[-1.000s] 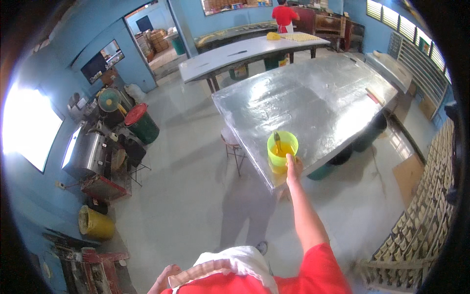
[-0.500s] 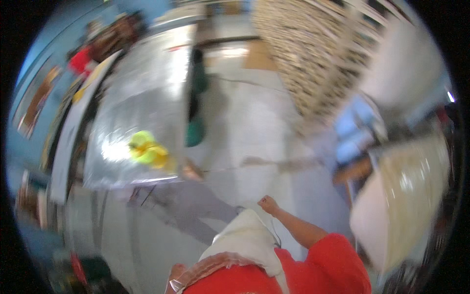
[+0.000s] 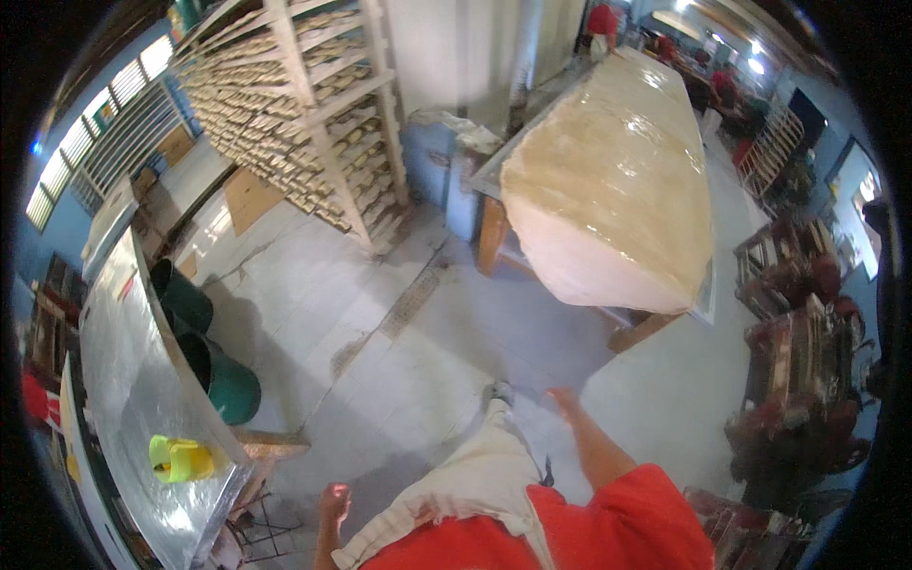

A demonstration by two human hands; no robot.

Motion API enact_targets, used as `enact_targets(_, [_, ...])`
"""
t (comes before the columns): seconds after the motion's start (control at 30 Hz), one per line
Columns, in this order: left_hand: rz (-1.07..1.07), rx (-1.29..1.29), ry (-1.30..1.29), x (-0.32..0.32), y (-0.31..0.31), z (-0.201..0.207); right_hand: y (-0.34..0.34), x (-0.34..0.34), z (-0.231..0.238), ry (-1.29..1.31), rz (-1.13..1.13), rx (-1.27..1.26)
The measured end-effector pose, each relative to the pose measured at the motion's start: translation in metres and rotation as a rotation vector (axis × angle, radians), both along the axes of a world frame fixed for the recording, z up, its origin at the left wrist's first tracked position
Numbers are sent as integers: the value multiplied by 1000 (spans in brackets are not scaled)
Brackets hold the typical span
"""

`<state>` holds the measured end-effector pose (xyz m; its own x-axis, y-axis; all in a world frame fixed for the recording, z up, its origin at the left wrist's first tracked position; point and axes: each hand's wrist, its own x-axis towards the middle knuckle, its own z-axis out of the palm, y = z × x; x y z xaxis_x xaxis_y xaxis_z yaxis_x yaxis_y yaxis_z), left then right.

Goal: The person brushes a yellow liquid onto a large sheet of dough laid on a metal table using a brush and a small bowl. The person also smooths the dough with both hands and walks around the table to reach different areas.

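Observation:
My left hand [image 3: 335, 502] hangs low beside my apron, its fingers loosely bent and nothing seen in it. Forward of my red sleeve, my right hand [image 3: 562, 399] is held over the grey floor, empty, with its fingers loosely stretched. Neither hand touches anything. The pale apron [image 3: 465, 472] covers my front, and one shoe [image 3: 498, 391] shows ahead of it. Nearest my left hand stands a metal-topped table [image 3: 119, 356] with yellow containers [image 3: 182, 460] on its near end. Ahead to the right, a long table carries a large pale, dough-like mass [image 3: 608, 180] under glossy clear plastic.
Dark green bins [image 3: 233, 385] stand along the metal table's side. A tall wooden rack [image 3: 318, 133] holds many small pale pieces in rows. Blue containers [image 3: 446, 176] sit between rack and long table. Dark red and brown stacked items [image 3: 803, 380] line the right; people work far back.
My view has swung to the right: the metal table and rack have shifted left, and the long table now lies ahead. My right hand's fingers look looser, and more of my left hand shows.

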<state>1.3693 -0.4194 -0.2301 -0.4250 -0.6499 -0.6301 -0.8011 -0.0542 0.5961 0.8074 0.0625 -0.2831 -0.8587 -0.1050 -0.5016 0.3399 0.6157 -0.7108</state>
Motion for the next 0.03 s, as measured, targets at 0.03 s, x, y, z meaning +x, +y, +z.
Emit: enact_targets(0.03, [-48, -33, 33, -25, 3, 9, 22, -22, -16, -65, -10, -121])
